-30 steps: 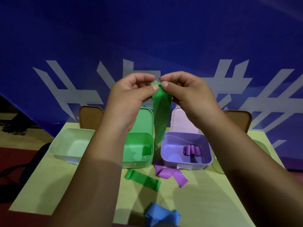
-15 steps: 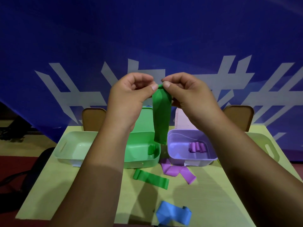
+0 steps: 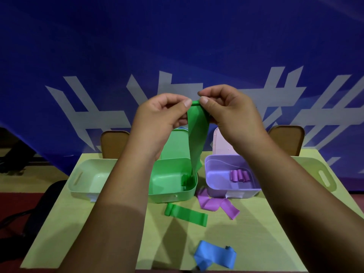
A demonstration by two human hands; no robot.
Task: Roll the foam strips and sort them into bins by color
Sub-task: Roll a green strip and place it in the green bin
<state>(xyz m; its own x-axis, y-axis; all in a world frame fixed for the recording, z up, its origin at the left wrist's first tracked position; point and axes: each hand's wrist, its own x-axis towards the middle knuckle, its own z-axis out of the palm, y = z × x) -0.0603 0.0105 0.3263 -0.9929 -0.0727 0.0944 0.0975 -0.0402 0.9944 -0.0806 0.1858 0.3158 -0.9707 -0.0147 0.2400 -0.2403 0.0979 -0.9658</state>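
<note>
Against a deep blue backdrop point(image 3: 177, 46) with white lettering stands a pale yellow-green table point(image 3: 256, 233), and above it the held green strip point(image 3: 197, 138) hangs straight down from the fingers. Its top edge is curled into the first small turn of a roll, and its tail dangles over the green bin point(image 3: 171, 196). The left hand point(image 3: 157, 119) pinches that curled end between thumb and forefinger, and the right hand point(image 3: 230, 115) pinches it the same way from the other side, thumbs nearly meeting. Below the fingers, one green roll point(image 3: 184, 179) lies in the green bin. Just beside it, under the right wrist, the purple bin point(image 3: 236, 193) holds a few purple rolls point(image 3: 239, 175). Nearer the person than the bins, well below the fingers, lie a loose green strip point(image 3: 187, 213) with one end curled, a crumpled purple strip point(image 3: 212, 203) touching the purple bin's front, and a blue strip point(image 3: 214, 257) at the table's near edge. A pale bin point(image 3: 82, 186) sits beyond the left forearm and another pale bin point(image 3: 323, 174) beyond the right. Neither shows any rolls. I judge the task well short of done: the held strip is barely started, and three more strips are yet to be rolled.
</note>
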